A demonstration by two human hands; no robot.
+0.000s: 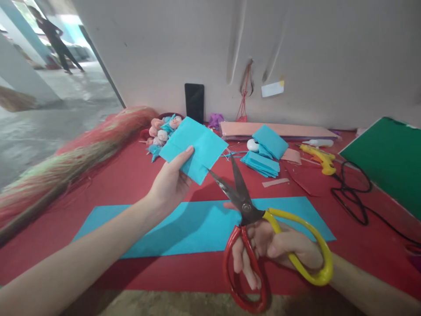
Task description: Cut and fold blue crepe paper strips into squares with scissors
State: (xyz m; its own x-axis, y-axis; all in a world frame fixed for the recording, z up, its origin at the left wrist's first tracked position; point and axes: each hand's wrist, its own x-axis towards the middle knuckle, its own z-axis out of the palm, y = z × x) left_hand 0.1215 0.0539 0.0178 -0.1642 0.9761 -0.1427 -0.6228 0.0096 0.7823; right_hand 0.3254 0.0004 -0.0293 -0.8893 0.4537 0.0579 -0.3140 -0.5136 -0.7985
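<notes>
My left hand (173, 182) pinches a blue square of paper (200, 145) between thumb and fingers, tilted up above the table. In my right hand (279, 245) is a pair of scissors (246, 207) with one red and one yellow handle, fingers through the loops. The blades are spread apart, their tips close to the lower right edge of the square; whether they touch it I cannot tell. Beneath both hands a long blue paper strip (158, 237) lies flat on the red table surface (131, 188).
Behind lie folded blue paper pieces (261, 164), a pink paper pack (279, 129), and pink and blue paper flowers (159, 131). A phone (194, 102) leans on the wall. To the right are a yellow glue gun (320, 158) with black cord and a green board (388, 162).
</notes>
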